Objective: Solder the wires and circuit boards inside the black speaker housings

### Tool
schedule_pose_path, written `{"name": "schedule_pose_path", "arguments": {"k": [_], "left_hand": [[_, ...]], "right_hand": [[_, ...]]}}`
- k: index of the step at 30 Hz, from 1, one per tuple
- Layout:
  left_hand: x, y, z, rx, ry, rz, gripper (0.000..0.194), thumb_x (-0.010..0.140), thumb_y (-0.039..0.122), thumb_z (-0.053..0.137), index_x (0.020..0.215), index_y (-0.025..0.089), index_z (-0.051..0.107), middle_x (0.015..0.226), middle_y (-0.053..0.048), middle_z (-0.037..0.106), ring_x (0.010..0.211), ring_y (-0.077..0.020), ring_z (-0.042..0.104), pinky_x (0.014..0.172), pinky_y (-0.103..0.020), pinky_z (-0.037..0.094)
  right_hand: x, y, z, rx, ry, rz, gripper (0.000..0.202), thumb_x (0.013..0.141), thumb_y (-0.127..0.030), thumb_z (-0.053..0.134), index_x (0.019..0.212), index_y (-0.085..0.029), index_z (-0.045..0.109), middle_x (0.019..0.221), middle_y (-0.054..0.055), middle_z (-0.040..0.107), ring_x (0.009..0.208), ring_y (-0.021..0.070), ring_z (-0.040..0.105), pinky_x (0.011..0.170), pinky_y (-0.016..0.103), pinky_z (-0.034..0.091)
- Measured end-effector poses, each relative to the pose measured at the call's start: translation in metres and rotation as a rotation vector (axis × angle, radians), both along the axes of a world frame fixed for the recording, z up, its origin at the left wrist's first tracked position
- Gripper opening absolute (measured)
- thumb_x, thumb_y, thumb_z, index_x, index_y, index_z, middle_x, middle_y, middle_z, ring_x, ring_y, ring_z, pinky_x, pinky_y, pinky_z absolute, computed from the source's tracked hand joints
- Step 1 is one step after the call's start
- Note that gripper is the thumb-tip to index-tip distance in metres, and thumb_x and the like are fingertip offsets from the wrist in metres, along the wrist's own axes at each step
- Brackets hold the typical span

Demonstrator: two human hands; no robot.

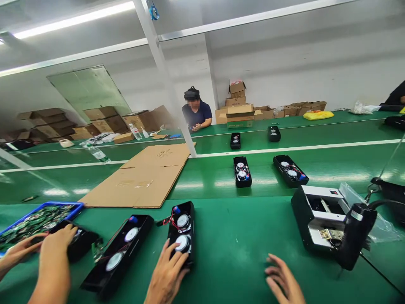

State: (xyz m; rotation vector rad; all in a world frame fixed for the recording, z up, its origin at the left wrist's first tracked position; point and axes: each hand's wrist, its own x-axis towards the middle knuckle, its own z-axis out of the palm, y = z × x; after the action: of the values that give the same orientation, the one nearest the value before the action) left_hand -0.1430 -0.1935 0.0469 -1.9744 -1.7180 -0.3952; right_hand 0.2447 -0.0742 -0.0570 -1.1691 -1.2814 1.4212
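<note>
My left hand [167,272] grips the near end of a black speaker box [189,219], its fingers over the lower of two round white-faced speakers [183,221]. Red wires and a blue part show at the box's far end. Over the green bench to the right, my right hand [283,280] is held with fingers apart and slightly curled, nothing in it. Left of my left hand lies another open speaker box [139,232], tilted, with a small green circuit board [97,250] on wires beside it.
At far left, a co-worker's hands [58,242] work on a black box [84,242] near a blue tray [77,205] of circuit boards. Cardboard [136,179] lies ahead. A screw feeder [316,215] and a black power screwdriver [356,236] stand right. Speaker boxes [291,171] sit beyond.
</note>
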Motion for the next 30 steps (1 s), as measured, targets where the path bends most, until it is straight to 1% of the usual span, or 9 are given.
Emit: {"name": "schedule_pose_path", "arguments": {"k": [5,8,10,15,17,20,24,28,30], "left_hand": [[0.108,0.035,-0.042,0.070,-0.206,-0.040,0.029,0.082,0.020,0.069,0.110,0.028,0.067,0.089,-0.004,0.073,0.098,-0.0317,0.075,0.102,-0.058,0.064],[0.164,0.052,-0.063,0.142,-0.312,-0.152,0.025,0.083,0.026,0.070,0.108,0.027,0.070,0.088,-0.007,0.075,0.095,-0.0323,0.075,0.090,-0.052,0.068],[0.186,0.059,-0.063,0.152,-0.388,-0.251,0.021,0.090,0.031,0.068,0.110,0.025,0.071,0.087,-0.007,0.075,0.092,-0.0306,0.075,0.087,-0.049,0.069],[0.171,0.055,-0.029,0.219,-0.407,-0.541,0.024,0.102,0.028,0.063,0.125,0.024,0.072,0.086,-0.004,0.076,0.087,-0.0215,0.076,0.093,-0.038,0.068],[0.153,0.053,-0.015,0.174,-0.385,-0.512,0.031,0.098,0.024,0.070,0.128,0.027,0.072,0.096,-0.004,0.078,0.098,-0.0234,0.077,0.095,-0.039,0.068],[0.140,0.062,-0.009,0.083,-0.456,-0.397,0.036,0.097,0.037,0.074,0.132,0.027,0.070,0.121,-0.010,0.076,0.122,-0.0310,0.072,0.097,-0.046,0.068],[0.154,0.083,-0.023,0.006,-0.649,-0.356,0.024,0.104,0.042,0.063,0.122,0.029,0.072,0.133,-0.009,0.071,0.139,-0.0335,0.061,0.101,-0.052,0.065],[0.165,0.092,-0.036,0.005,-0.751,-0.346,0.018,0.106,0.029,0.057,0.114,0.029,0.072,0.124,-0.006,0.074,0.138,-0.0305,0.060,0.104,-0.052,0.062],[0.166,0.094,-0.038,0.028,-0.772,-0.359,0.017,0.105,0.026,0.058,0.114,0.029,0.073,0.119,-0.005,0.075,0.137,-0.0305,0.060,0.106,-0.053,0.059]], "right_hand": [[-0.069,0.030,0.057,-0.173,0.071,0.527,0.075,0.087,-0.065,0.071,0.150,-0.024,0.064,0.146,0.018,0.069,0.121,0.0339,0.075,0.105,0.051,0.060],[-0.088,0.061,0.082,-0.087,-0.133,0.653,0.075,0.082,-0.043,0.075,0.152,-0.019,0.063,0.146,0.018,0.071,0.122,0.0344,0.074,0.107,0.049,0.057],[-0.087,0.079,0.091,-0.001,-0.262,0.687,0.077,0.074,-0.025,0.072,0.150,-0.018,0.065,0.138,0.015,0.076,0.118,0.0331,0.075,0.106,0.044,0.057],[-0.048,0.126,0.113,0.083,-0.502,0.925,0.081,0.065,-0.013,0.063,0.144,-0.023,0.072,0.124,0.003,0.083,0.107,0.0292,0.077,0.090,0.030,0.058],[-0.037,0.148,0.124,0.128,-0.618,1.093,0.079,0.066,-0.012,0.063,0.145,-0.021,0.071,0.121,0.002,0.084,0.102,0.0271,0.076,0.082,0.027,0.057],[-0.033,0.175,0.137,0.153,-0.684,1.259,0.076,0.064,-0.005,0.063,0.137,-0.019,0.077,0.111,0.000,0.086,0.096,0.0239,0.077,0.075,0.022,0.054],[-0.024,0.180,0.153,0.183,-0.712,1.177,0.071,0.066,0.000,0.060,0.131,-0.021,0.080,0.123,0.004,0.083,0.113,0.0267,0.076,0.092,0.028,0.056],[0.018,0.126,0.168,0.448,-0.566,0.577,0.046,0.083,-0.011,0.066,0.126,-0.022,0.078,0.137,0.009,0.076,0.132,0.0297,0.066,0.116,0.042,0.047],[0.036,0.082,0.162,0.381,-0.440,0.380,0.023,0.086,-0.016,0.069,0.106,-0.022,0.078,0.110,0.007,0.081,0.099,0.0239,0.075,0.093,0.036,0.058]]}}
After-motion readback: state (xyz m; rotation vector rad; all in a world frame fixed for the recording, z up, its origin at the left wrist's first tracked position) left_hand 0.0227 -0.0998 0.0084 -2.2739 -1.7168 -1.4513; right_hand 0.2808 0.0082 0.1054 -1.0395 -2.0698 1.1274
